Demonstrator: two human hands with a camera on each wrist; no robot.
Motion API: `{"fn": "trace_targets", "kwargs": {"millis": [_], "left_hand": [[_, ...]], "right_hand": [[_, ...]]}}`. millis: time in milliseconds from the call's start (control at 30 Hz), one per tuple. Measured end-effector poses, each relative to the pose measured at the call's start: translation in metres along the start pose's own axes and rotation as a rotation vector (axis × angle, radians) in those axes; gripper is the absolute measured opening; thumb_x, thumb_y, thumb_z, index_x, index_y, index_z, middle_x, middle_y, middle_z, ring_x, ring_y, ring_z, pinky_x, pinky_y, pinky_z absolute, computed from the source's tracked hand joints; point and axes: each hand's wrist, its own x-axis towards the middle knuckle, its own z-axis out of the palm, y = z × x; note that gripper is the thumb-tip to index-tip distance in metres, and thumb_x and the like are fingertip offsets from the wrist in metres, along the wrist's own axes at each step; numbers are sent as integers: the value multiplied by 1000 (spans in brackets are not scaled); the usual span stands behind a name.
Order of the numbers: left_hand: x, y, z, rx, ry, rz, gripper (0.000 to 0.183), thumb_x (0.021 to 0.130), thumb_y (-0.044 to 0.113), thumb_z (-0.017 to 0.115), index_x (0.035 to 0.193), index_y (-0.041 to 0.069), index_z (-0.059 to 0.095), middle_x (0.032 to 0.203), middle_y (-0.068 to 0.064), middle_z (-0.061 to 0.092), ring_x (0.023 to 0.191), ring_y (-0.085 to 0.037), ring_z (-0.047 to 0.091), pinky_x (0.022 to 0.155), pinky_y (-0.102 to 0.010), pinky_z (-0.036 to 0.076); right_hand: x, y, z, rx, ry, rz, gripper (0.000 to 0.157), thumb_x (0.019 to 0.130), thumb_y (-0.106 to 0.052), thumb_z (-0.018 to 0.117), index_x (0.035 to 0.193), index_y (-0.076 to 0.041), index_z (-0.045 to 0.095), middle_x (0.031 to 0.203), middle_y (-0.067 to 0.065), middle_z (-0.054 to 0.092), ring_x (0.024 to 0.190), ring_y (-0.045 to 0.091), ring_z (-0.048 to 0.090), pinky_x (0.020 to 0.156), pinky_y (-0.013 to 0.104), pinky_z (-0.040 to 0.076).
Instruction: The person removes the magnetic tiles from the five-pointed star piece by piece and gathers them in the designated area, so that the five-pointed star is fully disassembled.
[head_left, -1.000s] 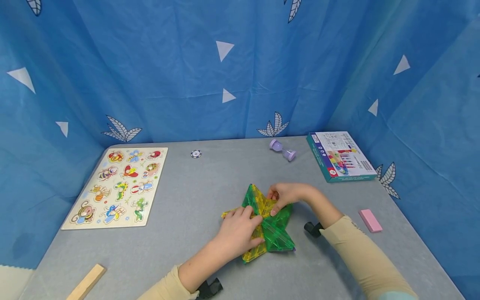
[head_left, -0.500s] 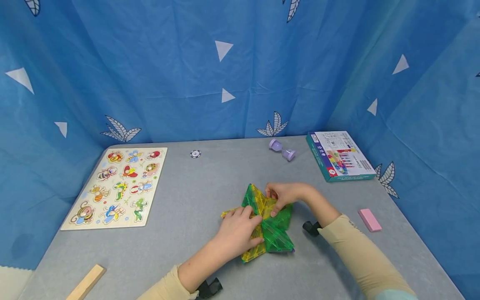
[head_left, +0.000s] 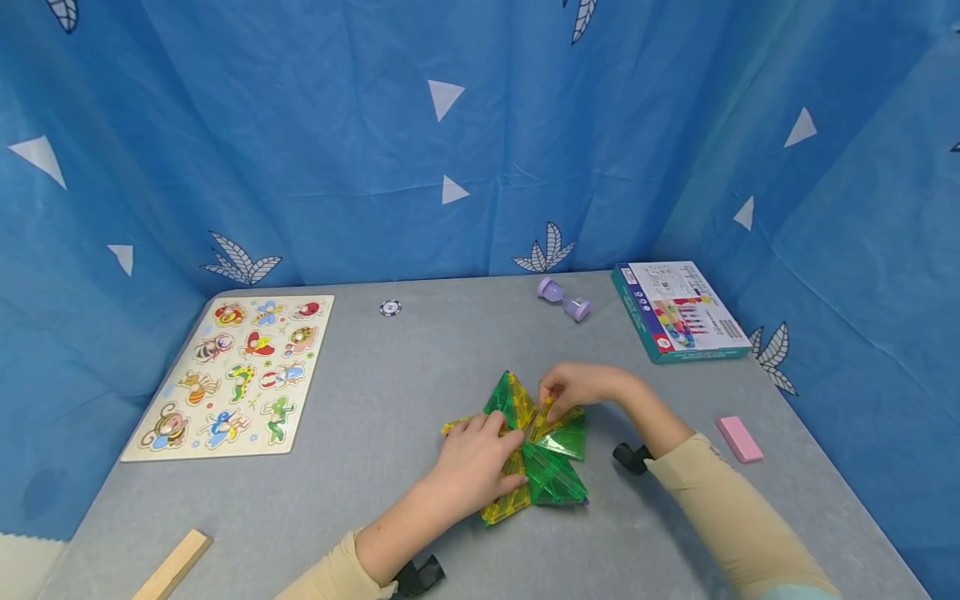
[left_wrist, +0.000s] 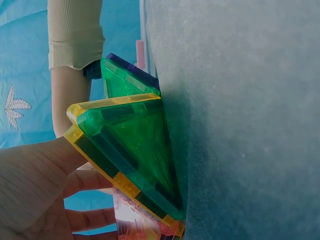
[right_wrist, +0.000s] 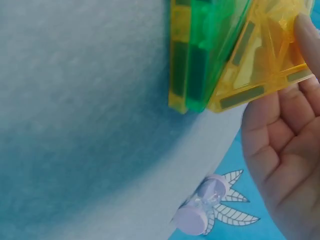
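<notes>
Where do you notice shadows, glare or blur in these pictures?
Head view: mostly clear, with a soft shadow on the grey table beside the right sleeve; left wrist view: a white glare patch low on the translucent tiles, dark shade beside them; right wrist view: the hourglass looks soft-edged, the table hazy.

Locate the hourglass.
In the head view, the purple hourglass lies near the far edge of the table, just left of the flat box and beyond the right hand.
</notes>
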Motion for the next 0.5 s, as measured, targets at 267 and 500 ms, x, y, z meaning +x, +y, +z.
{"fn": "trace_targets", "kwargs": {"millis": [267,500], "left_hand": [[-1,0,-1,0,-1,3,47,78,56,67,112,25,62,98,0,51,89,-19,55,76,-39,49],[-1,0,-2,-13,2,0,49,78,55,68,115,24,62,97,0,51,86,-18,55,70,-37,49]], "right_hand": [[-10,7,-1,100,68,-50,7,87,-14,67,88,-7,65,81,2,65,69,18,53,67,34,47],[-23,13,-3,190,132,-94,10,88,-17,65,91,-7,63,83,6,64,72,21,52,69,37,46]]}}
